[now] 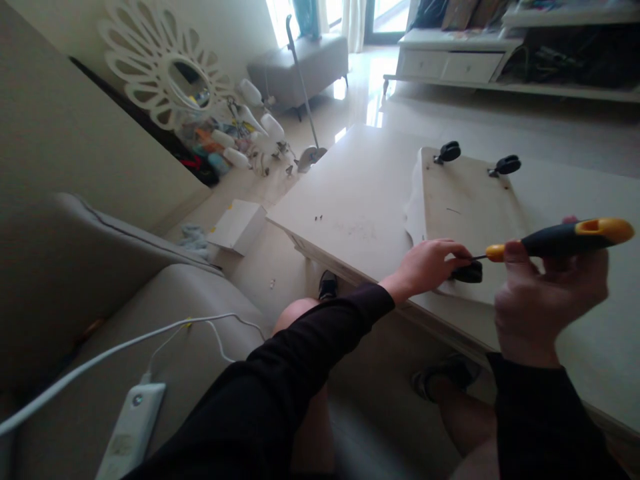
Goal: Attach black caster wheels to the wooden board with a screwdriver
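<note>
My right hand (553, 300) is wrapped round a black and yellow screwdriver (555, 241). Its shaft points left, with the tip by the fingers of my left hand (433, 267). Those fingers are closed at a black caster wheel (469, 272) on the near edge of a white board (465, 210); the screw under the tip is hidden. The board lies flat with its underside up. Two more black casters, a left one (450, 151) and a right one (508, 165), stand on its far edge.
The board rests on a white table (350, 193), where small dark screws (319, 218) lie to the left. A white box (237, 227) is on the floor beyond the grey sofa (185, 320). A white power bank (133, 430) with a cable lies on the sofa.
</note>
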{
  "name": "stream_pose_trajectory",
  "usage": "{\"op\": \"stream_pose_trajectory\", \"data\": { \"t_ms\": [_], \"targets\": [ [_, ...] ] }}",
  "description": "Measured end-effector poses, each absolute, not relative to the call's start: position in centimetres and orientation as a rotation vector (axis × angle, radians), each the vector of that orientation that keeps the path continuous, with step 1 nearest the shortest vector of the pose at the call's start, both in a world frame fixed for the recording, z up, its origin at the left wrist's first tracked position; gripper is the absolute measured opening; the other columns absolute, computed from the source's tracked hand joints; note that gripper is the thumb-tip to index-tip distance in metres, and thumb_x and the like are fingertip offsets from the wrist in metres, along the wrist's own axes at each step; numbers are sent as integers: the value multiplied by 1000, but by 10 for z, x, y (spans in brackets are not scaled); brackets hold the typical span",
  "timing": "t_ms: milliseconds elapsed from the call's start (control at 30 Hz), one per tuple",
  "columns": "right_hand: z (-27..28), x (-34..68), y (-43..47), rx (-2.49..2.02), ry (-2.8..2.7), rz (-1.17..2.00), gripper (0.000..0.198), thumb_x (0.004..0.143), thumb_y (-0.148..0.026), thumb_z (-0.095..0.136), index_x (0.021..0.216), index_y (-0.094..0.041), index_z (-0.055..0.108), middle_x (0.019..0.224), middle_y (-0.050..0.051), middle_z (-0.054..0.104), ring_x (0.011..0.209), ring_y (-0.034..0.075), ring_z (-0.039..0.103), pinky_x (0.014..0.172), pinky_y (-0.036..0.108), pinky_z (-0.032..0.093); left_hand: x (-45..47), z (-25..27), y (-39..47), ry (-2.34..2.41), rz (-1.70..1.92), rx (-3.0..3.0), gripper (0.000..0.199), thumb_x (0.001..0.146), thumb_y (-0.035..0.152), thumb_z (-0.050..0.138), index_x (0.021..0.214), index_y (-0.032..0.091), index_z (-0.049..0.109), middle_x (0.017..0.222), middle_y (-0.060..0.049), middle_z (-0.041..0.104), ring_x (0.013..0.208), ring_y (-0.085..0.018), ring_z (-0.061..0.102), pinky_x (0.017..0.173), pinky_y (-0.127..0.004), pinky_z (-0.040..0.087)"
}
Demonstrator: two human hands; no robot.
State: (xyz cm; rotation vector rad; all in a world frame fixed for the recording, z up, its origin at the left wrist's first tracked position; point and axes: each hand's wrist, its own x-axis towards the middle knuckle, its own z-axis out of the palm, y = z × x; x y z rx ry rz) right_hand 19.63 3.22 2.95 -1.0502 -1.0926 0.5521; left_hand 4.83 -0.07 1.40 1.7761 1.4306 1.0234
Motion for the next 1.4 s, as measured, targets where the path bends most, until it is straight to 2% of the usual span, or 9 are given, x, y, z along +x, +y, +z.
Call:
{"op": "stream_pose_trajectory", "data": {
  "t_ms": [167, 300, 500, 600, 733, 1000, 1167, 1300, 1400],
  "targets": [
    [27, 199, 27, -1000, -1221, 578, 54, 51, -32, 89, 100, -26, 67, 100, 9, 79, 85, 31, 78, 83, 59, 66, 45, 16, 0, 1332, 1027, 1739, 28, 106, 34, 64, 124, 20, 81, 101, -6, 81, 83, -14, 73, 80, -26, 54],
    [35, 193, 18, -943, -1236, 639, 54, 61, -32, 80, 111, -25, 60, 106, 7, 78, 88, 26, 78, 85, 53, 67, 47, 20, 0, 1360, 1073, 1658, 23, 104, 30, 67, 115, 19, 83, 92, -5, 81, 78, -13, 72, 78, -24, 53],
    [49, 189, 10, -1051, -1181, 688, 60, 67, -36, 89, 115, -25, 54, 100, -2, 69, 88, 17, 72, 86, 42, 66, 49, 20, 2, 1397, 1127, 1613, 12, 95, 25, 77, 102, 17, 83, 94, -5, 81, 68, -10, 65, 72, -23, 51],
    [44, 192, 11, -999, -1220, 730, 57, 74, -35, 87, 120, -26, 54, 97, -1, 74, 90, 19, 75, 87, 41, 66, 45, 19, 5, 1342, 1117, 1646, 14, 95, 25, 76, 105, 17, 82, 92, -4, 81, 65, -9, 63, 70, -24, 50],
    [41, 193, 10, -945, -1310, 785, 46, 85, -34, 79, 124, -29, 55, 109, 2, 77, 95, 19, 77, 87, 40, 66, 37, 20, 9, 1198, 1032, 1590, 22, 100, 29, 68, 112, 16, 82, 83, -3, 78, 55, -9, 61, 64, -24, 52],
    [45, 190, 8, -935, -1320, 766, 56, 78, -33, 87, 125, -30, 56, 108, -1, 72, 99, 19, 77, 86, 38, 67, 34, 25, 11, 1280, 1098, 1562, 8, 90, 21, 76, 93, 14, 78, 84, -2, 77, 55, -6, 58, 59, -21, 47],
    [41, 189, 9, -948, -1310, 761, 49, 79, -31, 86, 116, -30, 55, 102, -2, 75, 95, 18, 77, 83, 36, 66, 34, 24, 11, 1196, 1048, 1623, 14, 94, 25, 74, 101, 15, 79, 91, -4, 79, 57, -6, 61, 60, -21, 48],
    [40, 187, 8, -902, -1325, 793, 46, 84, -30, 80, 122, -30, 53, 112, 1, 77, 103, 19, 77, 88, 40, 67, 33, 26, 12, 1142, 997, 1609, 18, 98, 21, 66, 105, 14, 81, 90, -5, 80, 55, -6, 62, 61, -22, 50],
    [41, 187, 8, -905, -1337, 768, 52, 79, -29, 84, 122, -31, 54, 115, 0, 75, 104, 18, 76, 87, 37, 66, 34, 28, 13, 1222, 1025, 1644, 14, 95, 19, 69, 100, 15, 82, 89, -4, 81, 56, -6, 62, 64, -22, 51]
  ]
}}
